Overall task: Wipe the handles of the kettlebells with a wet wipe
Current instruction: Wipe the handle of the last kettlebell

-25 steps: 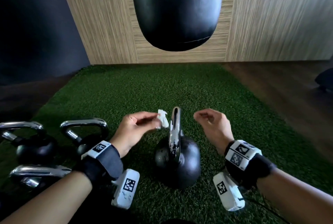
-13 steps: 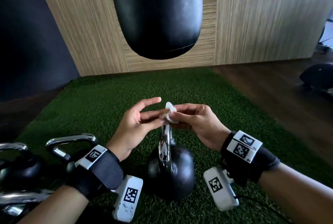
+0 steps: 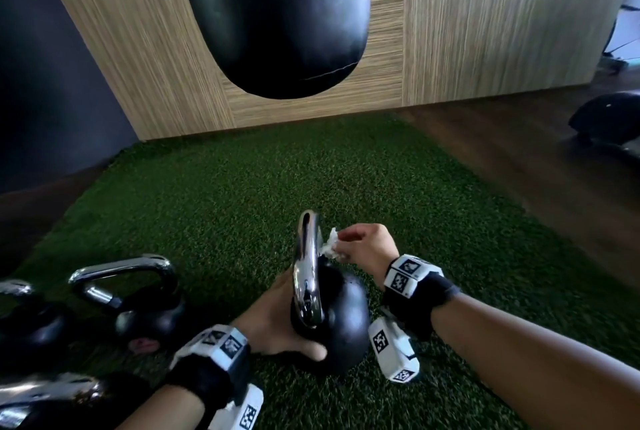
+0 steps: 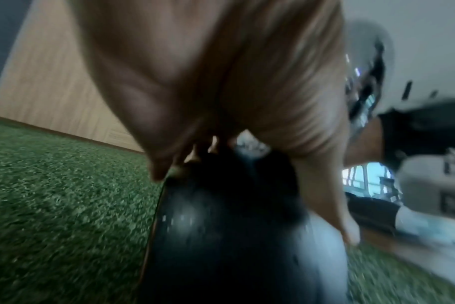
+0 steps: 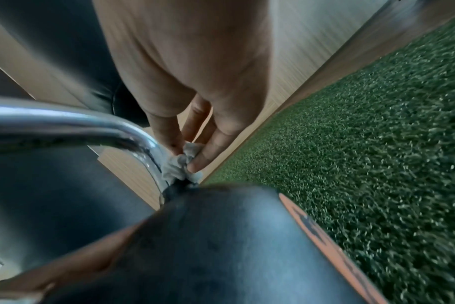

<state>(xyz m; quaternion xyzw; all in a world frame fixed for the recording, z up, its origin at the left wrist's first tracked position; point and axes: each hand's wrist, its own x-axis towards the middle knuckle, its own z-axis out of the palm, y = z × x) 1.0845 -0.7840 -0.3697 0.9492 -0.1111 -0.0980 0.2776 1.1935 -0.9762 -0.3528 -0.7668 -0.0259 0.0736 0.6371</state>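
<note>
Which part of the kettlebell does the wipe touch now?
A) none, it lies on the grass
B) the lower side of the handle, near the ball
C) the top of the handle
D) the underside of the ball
B: the right hand pinches the wipe against the handle, just above the black ball of the kettlebell.

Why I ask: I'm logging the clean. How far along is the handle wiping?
Done: nothing visibly finished. In hand: the right hand pinches the wet wipe against the chrome handle near its base, while the left hand holds that kettlebell. Left: the rest of this handle and possibly the handles of the other kettlebells.
</note>
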